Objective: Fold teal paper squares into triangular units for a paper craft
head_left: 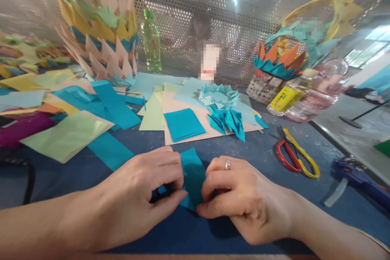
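Note:
A blue sheet of paper (pixel 193 174) stands between my two hands near the table's front edge. My left hand (pixel 152 187) has its fingers curled on the paper's left side, the thumb near its lower edge. On the right side my right hand (pixel 231 195), with a ring on one finger, pinches the lower right edge. Just beyond lies a stack of blue paper squares (pixel 184 124). Folded blue paper pieces (pixel 227 121) sit right of that stack, and a light-blue folded paper ring (pixel 218 96) lies behind them.
Scissors (pixel 297 156) and a glue gun (pixel 359 176) lie at the right. A papered basket (pixel 265 83) and bottles stand behind. Paper sheets (pixel 67 134) cover the left side, before a tall folded-paper model (pixel 106 55). A green bottle (pixel 151 40) stands at the back.

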Action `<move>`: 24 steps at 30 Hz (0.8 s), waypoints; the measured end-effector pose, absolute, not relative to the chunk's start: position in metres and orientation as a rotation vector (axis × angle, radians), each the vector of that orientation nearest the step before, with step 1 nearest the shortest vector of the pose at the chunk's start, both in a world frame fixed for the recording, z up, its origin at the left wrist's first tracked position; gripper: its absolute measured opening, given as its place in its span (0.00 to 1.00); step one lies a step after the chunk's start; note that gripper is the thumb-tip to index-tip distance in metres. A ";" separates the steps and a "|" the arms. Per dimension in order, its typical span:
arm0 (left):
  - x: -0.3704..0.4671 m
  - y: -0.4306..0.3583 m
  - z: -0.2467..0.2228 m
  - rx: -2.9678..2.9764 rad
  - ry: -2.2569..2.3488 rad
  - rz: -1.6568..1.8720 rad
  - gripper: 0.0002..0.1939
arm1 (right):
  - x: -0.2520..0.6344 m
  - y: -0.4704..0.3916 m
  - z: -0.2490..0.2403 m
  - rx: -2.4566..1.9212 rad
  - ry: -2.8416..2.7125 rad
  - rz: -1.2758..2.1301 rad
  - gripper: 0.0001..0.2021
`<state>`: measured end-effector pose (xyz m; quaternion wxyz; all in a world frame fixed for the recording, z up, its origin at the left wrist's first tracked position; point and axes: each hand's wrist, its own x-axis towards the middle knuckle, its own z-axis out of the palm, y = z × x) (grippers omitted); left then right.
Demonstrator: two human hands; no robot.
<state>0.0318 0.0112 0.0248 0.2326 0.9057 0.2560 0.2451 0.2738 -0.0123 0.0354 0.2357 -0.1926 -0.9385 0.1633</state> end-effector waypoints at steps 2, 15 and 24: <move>0.033 0.012 0.025 2.495 0.714 0.677 0.10 | 0.274 -0.012 0.036 -0.526 -2.579 0.436 0.17; 0.034 0.010 0.021 2.535 0.713 0.686 0.10 | 0.272 -0.013 0.036 -0.558 -2.462 0.486 0.17; 0.035 0.008 0.022 2.544 0.735 0.688 0.10 | 0.271 -0.013 0.037 -0.578 -2.593 0.473 0.20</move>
